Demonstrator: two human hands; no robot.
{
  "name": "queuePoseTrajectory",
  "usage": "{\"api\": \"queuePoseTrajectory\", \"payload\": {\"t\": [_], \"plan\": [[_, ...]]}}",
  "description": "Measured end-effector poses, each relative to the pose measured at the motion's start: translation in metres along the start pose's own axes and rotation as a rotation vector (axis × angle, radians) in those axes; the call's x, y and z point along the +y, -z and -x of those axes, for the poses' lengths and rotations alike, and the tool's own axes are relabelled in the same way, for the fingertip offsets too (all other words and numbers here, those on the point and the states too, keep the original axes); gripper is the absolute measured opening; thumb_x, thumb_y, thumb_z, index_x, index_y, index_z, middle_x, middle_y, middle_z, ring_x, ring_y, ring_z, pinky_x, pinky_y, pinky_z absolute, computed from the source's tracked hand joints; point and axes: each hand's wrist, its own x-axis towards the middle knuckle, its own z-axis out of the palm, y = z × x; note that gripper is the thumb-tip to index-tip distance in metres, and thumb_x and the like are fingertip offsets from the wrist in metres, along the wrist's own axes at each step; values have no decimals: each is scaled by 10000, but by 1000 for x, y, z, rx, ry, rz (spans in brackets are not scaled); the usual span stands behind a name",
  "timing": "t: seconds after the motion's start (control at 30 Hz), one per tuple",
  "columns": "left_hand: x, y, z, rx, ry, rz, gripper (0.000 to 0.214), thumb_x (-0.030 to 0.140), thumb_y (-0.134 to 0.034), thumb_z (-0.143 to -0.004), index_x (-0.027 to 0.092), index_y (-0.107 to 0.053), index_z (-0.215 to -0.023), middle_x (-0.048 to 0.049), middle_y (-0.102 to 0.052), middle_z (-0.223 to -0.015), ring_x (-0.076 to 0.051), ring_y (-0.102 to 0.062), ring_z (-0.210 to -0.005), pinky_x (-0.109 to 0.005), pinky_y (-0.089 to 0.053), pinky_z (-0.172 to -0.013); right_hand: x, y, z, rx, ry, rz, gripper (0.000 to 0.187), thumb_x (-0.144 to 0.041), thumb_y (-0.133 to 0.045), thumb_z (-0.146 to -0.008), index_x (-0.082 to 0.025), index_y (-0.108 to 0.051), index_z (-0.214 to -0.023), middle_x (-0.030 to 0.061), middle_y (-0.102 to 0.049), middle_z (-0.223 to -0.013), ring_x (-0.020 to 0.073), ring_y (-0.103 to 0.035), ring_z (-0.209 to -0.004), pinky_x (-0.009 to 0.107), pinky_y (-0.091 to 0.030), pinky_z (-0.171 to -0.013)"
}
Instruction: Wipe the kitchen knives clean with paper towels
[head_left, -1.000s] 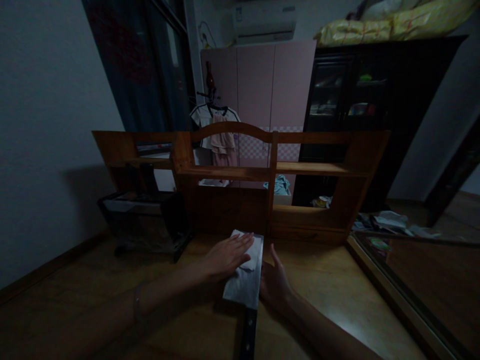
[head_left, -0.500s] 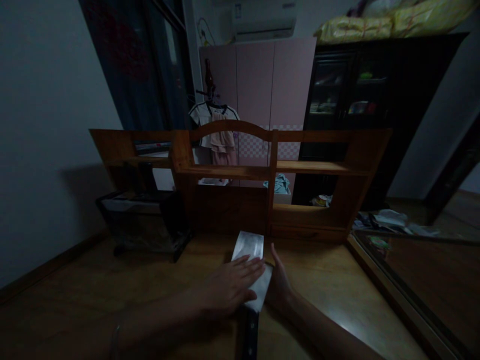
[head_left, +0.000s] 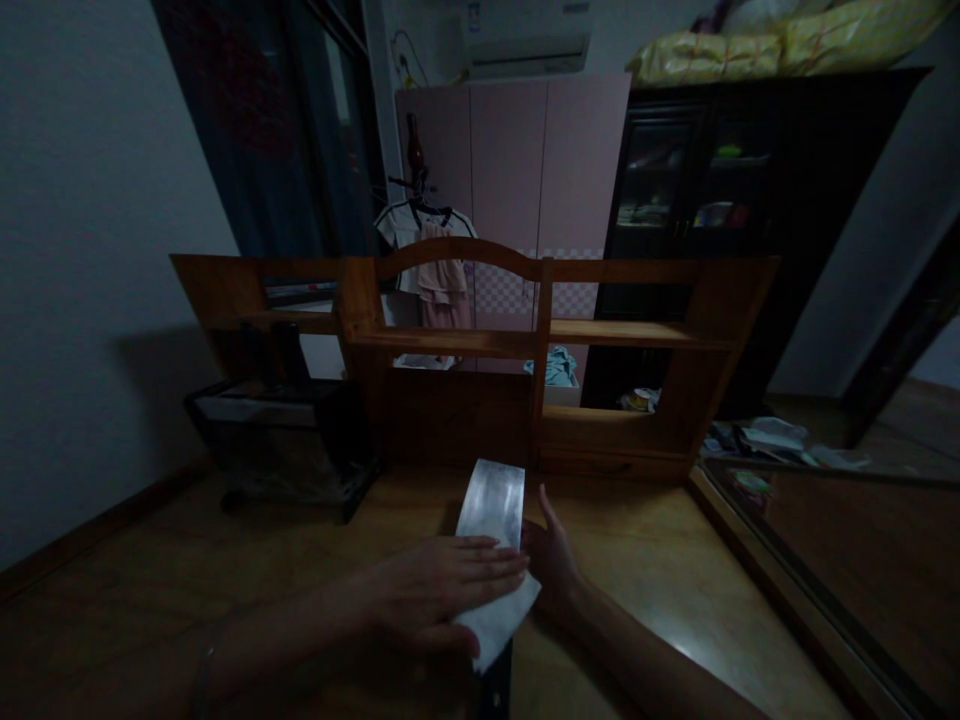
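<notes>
Pressing cloth [head_left: 501,613] on cleaver [head_left: 493,500]; right hand [head_left: 553,562] alongside edge.

**Cloth sliding down the blade**

The left hand [head_left: 442,590] is drawing the white cloth [head_left: 501,618] along the cleaver blade [head_left: 493,500] toward the near edge of the table [head_left: 660,560]. The blade's far half is now lying bare.

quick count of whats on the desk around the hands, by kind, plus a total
cleaver: 1
white tissue: 1
wooden shelf unit: 1
black rack: 1
hands: 2, left hand flat on the tissue, right hand beside the blade
total: 6
</notes>
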Motion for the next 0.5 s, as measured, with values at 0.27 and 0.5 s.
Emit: {"api": "queuePoseTrajectory", "payload": {"t": [0.27,0.5], "plan": [[-69,3,26,94,253,-103,605,438,-310,-987,218,-98,-1509,-52,-136,-1560,-213,-152,-1429,-396,-123,-1175,0,-14,2,-58,-7,-121,672,-650,-379,-891,-63,-622,-1110,160,-710,-973,282,-662,-952,438,-486,-874],[-89,5,18,125,296,-135,598,447,-308,-986,234,-103,-1507,-47,-121,-1560,-209,-137,-1430,-398,-107,-1177,-1,-17,4,-64,-15,-148,629,-609,-379,-910,-63,-634,-1092,165,-711,-976,292,-657,-978,440,-492,-877]]}}
